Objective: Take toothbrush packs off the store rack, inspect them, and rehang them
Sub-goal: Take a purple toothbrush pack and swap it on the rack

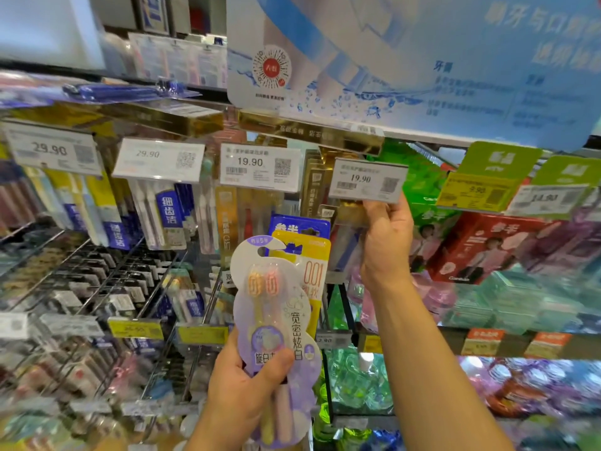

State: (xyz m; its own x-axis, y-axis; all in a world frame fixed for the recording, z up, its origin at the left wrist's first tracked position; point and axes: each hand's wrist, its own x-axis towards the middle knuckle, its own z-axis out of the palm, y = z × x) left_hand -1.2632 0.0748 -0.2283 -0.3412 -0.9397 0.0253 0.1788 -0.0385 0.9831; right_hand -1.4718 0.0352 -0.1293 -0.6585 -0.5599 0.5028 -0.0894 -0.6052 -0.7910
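The toothbrush pack [276, 320] in front is pale lilac and white, with black lettering, one orange and one pink brush head, and a yellow and a pink handle. Just behind it, a yellow pack [313, 255] carries orange numerals on white, and behind that a blue pack [299, 224] shows white lettering. Up and right of the lilac pack hangs a white price tag [367, 182] with black digits. Right of that tag, a yellow tag [474, 192] sits beneath a lime-green card [499, 159]. Below these stand red boxes [481, 245]. Above spans a white-and-blue sign [422, 60] bearing a red dotted roundel.
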